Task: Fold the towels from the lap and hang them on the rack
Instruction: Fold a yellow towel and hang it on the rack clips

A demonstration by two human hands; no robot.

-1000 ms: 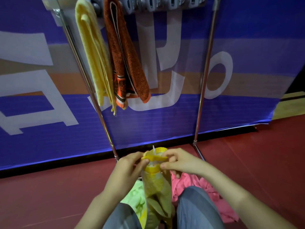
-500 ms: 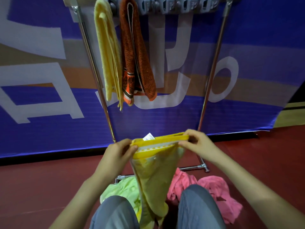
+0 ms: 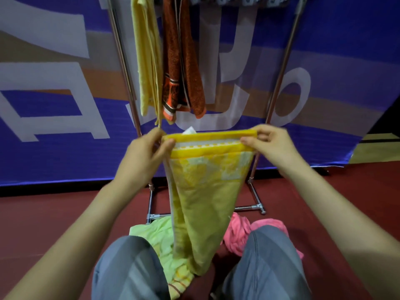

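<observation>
A yellow patterned towel (image 3: 205, 191) hangs from both my hands, its banded top edge stretched level in front of me. My left hand (image 3: 145, 154) pinches the left top corner and my right hand (image 3: 272, 146) pinches the right one. The towel's lower end drops between my knees. A pale yellow towel (image 3: 147, 61) and a rust-orange towel (image 3: 184, 61) hang side by side on the metal rack (image 3: 281, 72) straight ahead. A light green towel (image 3: 155, 234) and a pink towel (image 3: 242, 232) lie crumpled below, by my knees.
The rack's chrome feet (image 3: 257, 206) rest on the dark red floor just beyond my knees. A blue, white and brown banner (image 3: 54, 105) stands behind the rack. Grey clips (image 3: 246, 0) line the rack's top bar to the right of the hung towels.
My hands have risen and spread apart, pulling the yellow towel's bunched top edge out wide and level. The view has moved closer to the rack.
</observation>
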